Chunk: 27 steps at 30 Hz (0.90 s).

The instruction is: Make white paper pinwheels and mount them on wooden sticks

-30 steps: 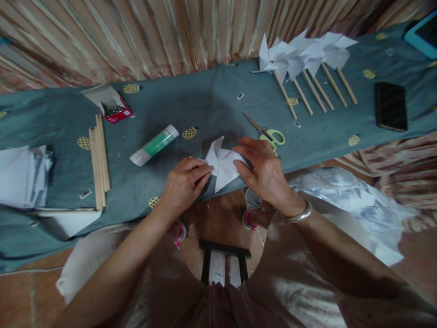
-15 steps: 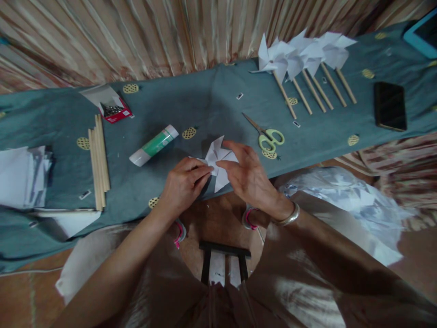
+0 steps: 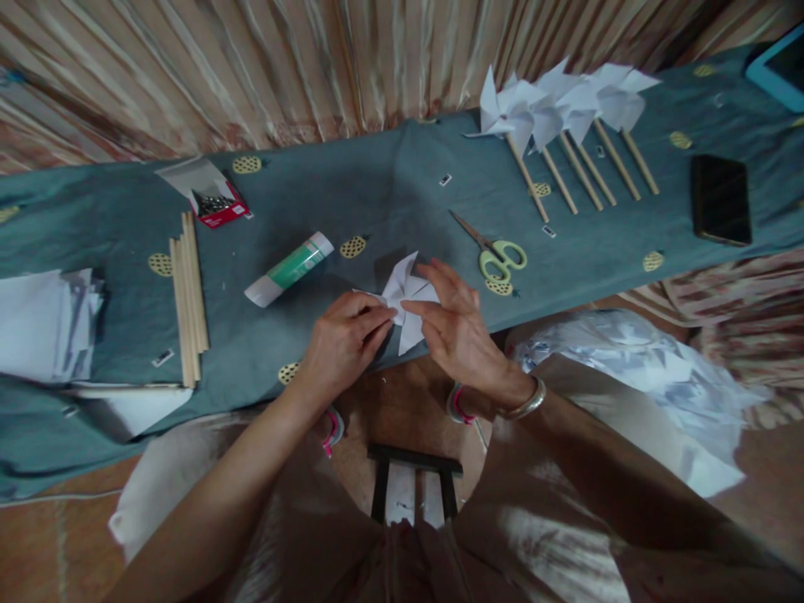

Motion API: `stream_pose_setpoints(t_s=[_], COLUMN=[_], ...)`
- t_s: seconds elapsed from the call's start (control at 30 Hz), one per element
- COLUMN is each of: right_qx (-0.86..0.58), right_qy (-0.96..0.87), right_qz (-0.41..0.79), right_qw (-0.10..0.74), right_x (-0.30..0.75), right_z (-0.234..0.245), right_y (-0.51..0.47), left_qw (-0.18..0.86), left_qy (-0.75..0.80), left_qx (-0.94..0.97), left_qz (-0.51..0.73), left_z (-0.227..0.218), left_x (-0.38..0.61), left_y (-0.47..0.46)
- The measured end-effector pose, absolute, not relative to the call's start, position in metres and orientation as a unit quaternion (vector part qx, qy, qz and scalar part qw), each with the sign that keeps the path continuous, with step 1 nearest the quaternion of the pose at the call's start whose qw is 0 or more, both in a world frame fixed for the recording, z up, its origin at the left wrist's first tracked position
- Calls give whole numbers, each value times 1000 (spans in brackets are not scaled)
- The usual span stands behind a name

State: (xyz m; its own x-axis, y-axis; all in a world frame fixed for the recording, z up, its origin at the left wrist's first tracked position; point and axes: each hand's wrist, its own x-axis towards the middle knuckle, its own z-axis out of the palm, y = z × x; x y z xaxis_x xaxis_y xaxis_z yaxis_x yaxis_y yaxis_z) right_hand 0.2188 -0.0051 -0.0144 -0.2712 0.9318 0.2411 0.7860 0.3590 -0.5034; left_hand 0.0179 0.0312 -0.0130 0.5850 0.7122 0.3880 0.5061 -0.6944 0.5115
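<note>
A white paper pinwheel [image 3: 410, 332] lies at the table's front edge between my two hands. My left hand [image 3: 347, 339] pinches it near its centre from the left, thumb and fingers together. With the index finger at its middle, my right hand [image 3: 458, 325] touches the pinwheel from the right; its other fingers are spread apart. I see no stick on this pinwheel. A glue stick [image 3: 290, 269] with a green label lies to the left. Scissors [image 3: 493, 251] with light green handles rest on the right, blades pointing away.
Several finished pinwheels [image 3: 518, 109] on wooden sticks lie at the back right, beside a phone [image 3: 721, 199]. On the left are loose wooden sticks [image 3: 189, 306], an open red box [image 3: 219, 209] of small metal pieces and stacked paper [image 3: 43, 322]. A plastic bag [image 3: 659, 377] sits below right.
The whole view has shifted slightly. My right hand's fingers have lifted and spread a little from the pinwheel's right side, while the left hand keeps its pinch.
</note>
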Motion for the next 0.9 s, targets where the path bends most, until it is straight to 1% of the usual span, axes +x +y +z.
stream_pose_setpoints(t_s=[0.43,0.63,0.73,0.9], right_qx=[-570,-562,-559,-548], right_qy=[-754,-733,-740,-781], right_qz=[195,228,215,149], right_qw=[261,308,305,258], right_x=[224,228,229,225], right_z=[-13,-14,-15,-17], right_y=[-1,1,1,-3], left_qw=[177,159,158,156], left_qy=[354,348,350,347], left_qx=[872,876,876,877], left_qz=[286,294,293,294], left_z=[-15,-14,-15,-15], left_x=[17,19,19,18], left_y=[29,30,30,29])
